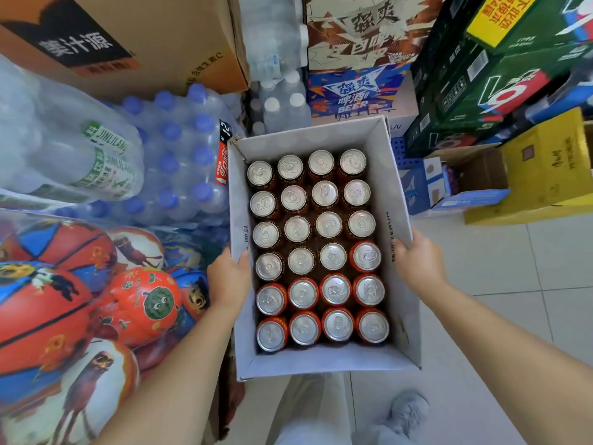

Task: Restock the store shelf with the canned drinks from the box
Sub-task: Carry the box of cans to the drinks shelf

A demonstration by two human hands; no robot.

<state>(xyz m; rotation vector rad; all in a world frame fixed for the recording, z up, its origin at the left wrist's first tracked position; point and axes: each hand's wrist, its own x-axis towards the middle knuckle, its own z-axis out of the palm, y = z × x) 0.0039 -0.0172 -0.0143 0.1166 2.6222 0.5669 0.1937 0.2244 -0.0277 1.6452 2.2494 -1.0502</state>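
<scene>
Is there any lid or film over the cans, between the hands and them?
Nothing visible does. The box is open on top and the cans show bare lids. The left hand and the right hand hold its side walls.

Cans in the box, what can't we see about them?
Head view:
- cans: labels hidden; the camera looks straight down, so only silver tops and orange rims show.
- left hand, right hand: fingers hidden behind the box walls.
- Store shelf: outside the frame.

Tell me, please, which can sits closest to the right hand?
The can in the rightmost column, third row from the near end, just across the box wall from the right hand.
</scene>
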